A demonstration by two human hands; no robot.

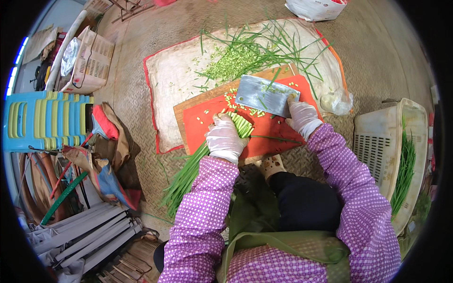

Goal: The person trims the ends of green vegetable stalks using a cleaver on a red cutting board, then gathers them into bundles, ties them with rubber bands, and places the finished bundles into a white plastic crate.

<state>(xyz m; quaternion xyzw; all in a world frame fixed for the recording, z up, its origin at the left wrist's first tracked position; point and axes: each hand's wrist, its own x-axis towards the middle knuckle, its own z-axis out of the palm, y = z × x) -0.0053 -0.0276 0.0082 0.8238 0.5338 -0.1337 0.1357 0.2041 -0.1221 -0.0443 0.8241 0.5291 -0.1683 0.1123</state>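
My gloved left hand (224,136) grips a bundle of long green stalks, like garlic chives (187,180), near its pale cut ends. The leafy length trails off toward the lower left. In my gloved right hand (303,116) is a cleaver (265,94), its broad steel blade lying almost flat, with green bits stuck to it. Below both hands is a red cutting mat (201,132) on a wooden board (179,112). Short chopped pieces (231,97) are scattered on the mat between the blade and the bundle. The cleaver's handle is hidden by my right hand.
A pale woven sack (170,81) with red edging lies on the patterned metal floor, bearing a heap of chopped stalks (233,60). At right stands a plastic crate (375,141) with more greens. Stacked stools (46,120) and a broom (104,122) stand left.
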